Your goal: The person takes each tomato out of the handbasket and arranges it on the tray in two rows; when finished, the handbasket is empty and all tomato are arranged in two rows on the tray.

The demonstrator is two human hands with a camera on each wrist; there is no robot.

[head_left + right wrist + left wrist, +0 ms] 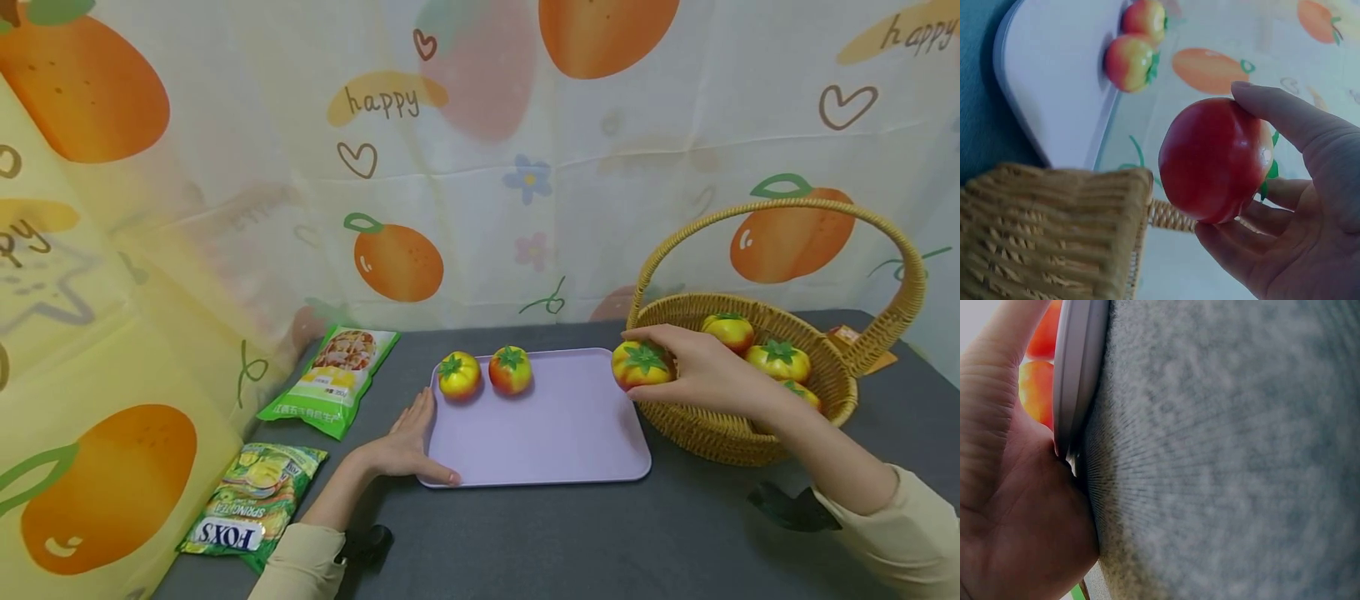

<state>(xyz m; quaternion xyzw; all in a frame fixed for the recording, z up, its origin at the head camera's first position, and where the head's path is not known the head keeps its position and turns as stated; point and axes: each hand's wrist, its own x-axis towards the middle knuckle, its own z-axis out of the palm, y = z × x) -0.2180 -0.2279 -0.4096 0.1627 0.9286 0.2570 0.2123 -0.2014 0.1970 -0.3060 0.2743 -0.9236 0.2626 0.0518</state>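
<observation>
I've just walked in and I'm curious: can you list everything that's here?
Tomato in hand: one, yellow-red, above the tray's right edge.
Tomatoes on tray: two, yellow-red, far left part.
Tomatoes in basket: three visible, yellow-red.
Tray: one, lilac, mid-table.
Wicker basket: one, tan, right of tray.
Snack bag: one, green, left of tray.
FOX'S candy bag: one, green, near left.
Table: grey.
Left hand: flat against the tray's left edge.
Right hand: grips a tomato.
</observation>
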